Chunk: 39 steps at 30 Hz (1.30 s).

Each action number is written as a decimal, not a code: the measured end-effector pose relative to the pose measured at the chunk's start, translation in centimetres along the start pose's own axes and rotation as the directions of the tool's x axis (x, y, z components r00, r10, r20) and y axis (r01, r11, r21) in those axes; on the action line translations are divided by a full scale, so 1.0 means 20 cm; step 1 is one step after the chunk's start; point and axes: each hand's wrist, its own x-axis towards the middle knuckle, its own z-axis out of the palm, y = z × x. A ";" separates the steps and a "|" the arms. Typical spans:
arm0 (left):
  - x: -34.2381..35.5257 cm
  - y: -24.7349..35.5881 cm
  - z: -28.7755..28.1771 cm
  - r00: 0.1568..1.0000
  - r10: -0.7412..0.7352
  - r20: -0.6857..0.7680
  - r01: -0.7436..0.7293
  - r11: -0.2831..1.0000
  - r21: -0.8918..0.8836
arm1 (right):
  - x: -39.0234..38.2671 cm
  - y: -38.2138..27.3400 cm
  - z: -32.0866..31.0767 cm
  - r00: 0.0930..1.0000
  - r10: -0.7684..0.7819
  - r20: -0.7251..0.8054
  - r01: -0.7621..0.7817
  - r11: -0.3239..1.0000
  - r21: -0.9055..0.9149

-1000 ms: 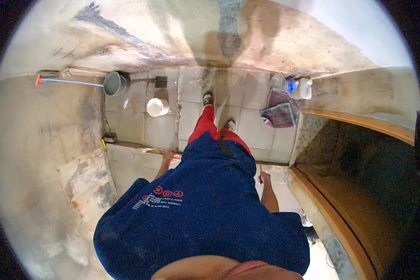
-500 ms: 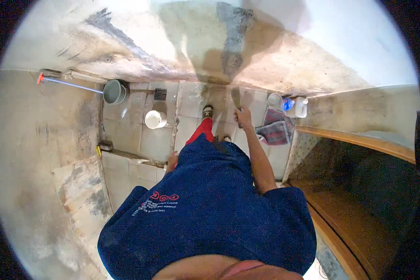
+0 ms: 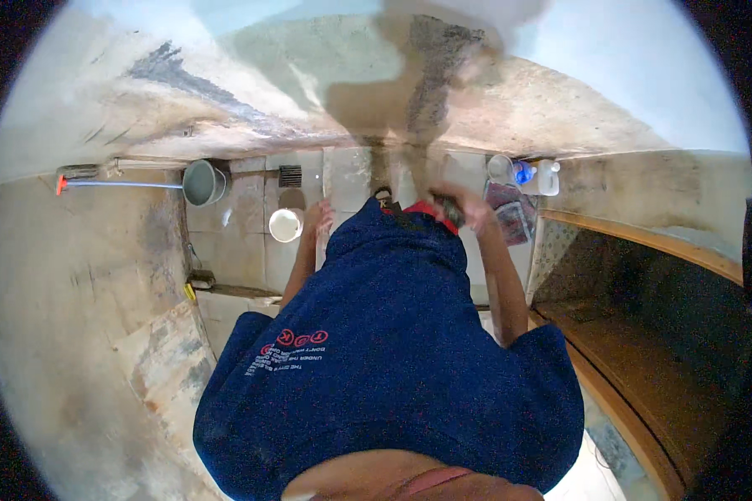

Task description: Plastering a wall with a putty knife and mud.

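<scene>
Right hand: blurred, just right of upper centre in the frame; its fingers are closed around a dark hand tool.
Dark hand tool: at the right hand's left side, over the red trousers; its exact shape is lost in blur.
Left hand: left of upper centre, just right of the white bucket; I cannot tell whether its fingers are open or closed.
White bucket: on the tiled floor, upper left of centre.
Drain grate: dark, above that bucket in the frame.
Grey bucket: upper left, near the wall, beside a blue pole with an orange end.
Cloth: red and grey, upper right, below a pale tub, a blue container and a white jug.
Wall: stained, across the top.
</scene>
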 end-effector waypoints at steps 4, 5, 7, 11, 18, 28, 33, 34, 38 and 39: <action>0.04 0.49 0.37 0.986 0.165 0.038 -0.169 0.960 0.224 | 0.06 -0.05 0.14 0.976 0.057 -0.209 -0.148 0.879 -0.453; 0.01 0.64 0.55 0.976 0.196 0.099 -0.214 0.949 0.230 | 0.08 -0.06 0.13 0.932 -0.179 -0.316 -0.013 0.854 -0.521; -0.09 0.91 0.89 0.938 0.269 0.218 -0.313 0.928 0.203 | 0.10 -0.11 0.14 0.832 -0.395 -0.390 0.096 0.794 -0.600; -0.19 1.24 1.44 0.841 0.366 0.399 -0.428 0.901 0.076 | 0.30 -0.38 0.22 0.811 -0.494 -0.313 0.367 0.847 -0.384; -0.09 1.44 1.77 0.847 0.406 0.343 -0.375 0.914 -0.154 | 0.59 -0.48 0.18 0.638 -0.698 -0.326 0.479 0.690 -0.543; -0.08 1.48 1.83 0.789 0.586 0.187 -0.562 0.810 -0.167 | 0.74 -0.46 0.11 0.437 -0.897 -0.067 0.525 0.315 -0.790; -0.10 1.48 1.84 0.842 0.529 0.105 -0.507 0.843 -0.180 | 0.69 -0.54 0.25 0.609 -0.709 -0.356 0.406 0.664 -0.628; -0.11 1.49 1.85 0.841 0.530 0.110 -0.508 0.842 -0.180 | 0.70 -0.54 0.24 0.604 -0.712 -0.357 0.407 0.662 -0.630; -0.08 1.46 1.86 0.781 0.616 0.104 -0.602 0.787 -0.138 | 0.70 -0.53 0.20 0.634 -0.672 -0.383 0.238 0.641 -0.730; -0.07 1.45 1.86 0.781 0.618 0.086 -0.593 0.778 -0.207 | 0.70 -0.53 0.20 0.649 -0.641 -0.411 0.139 0.630 -0.764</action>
